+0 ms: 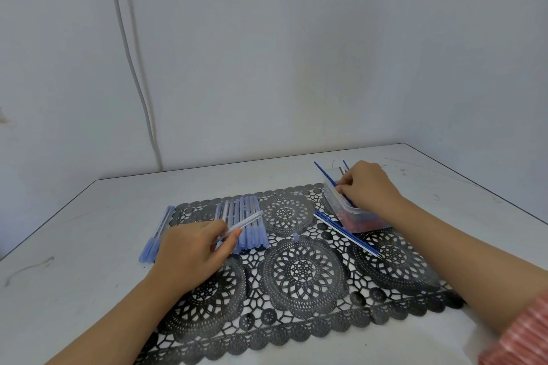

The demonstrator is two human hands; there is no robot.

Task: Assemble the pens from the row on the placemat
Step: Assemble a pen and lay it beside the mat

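Worktop (89, 231): white, set into a wall corner. A black lace placemat (302, 272) lies across its middle.

Pens (252, 234): a row of blue-capped pens lies side by side on the far left part of the placemat, caps toward the near edge. A second group (154, 240) of the same pens lies to the left, at the placemat's left edge, partly on the worktop.

Left hand (192, 252): positioned over the near end of the row. Thumb and fingers pinch a clear barrel (246, 221). The barrel points far-right and slants above the row.

Right hand (367, 187): positioned at the far right, fingers curled down into a clear container (350, 213). The fingertips pinch a blue refill (324, 175) that stands tilted in the container, its upper end leaning far-left. Other thin refills stand beside it; their number cannot be told. Red and dark contents at the container's bottom are too blurred to identify.

Container: stands on the far right corner of the placemat.

Loose refills (347, 235): several blue and white ones lie together on the placemat, just near-left of the container, running diagonally toward the near right.

Small part (295, 236): a pale blue piece stands upright on the placemat, between the row and the loose refills.

A pink ribbed sleeve (522, 332) covers the right upper arm.
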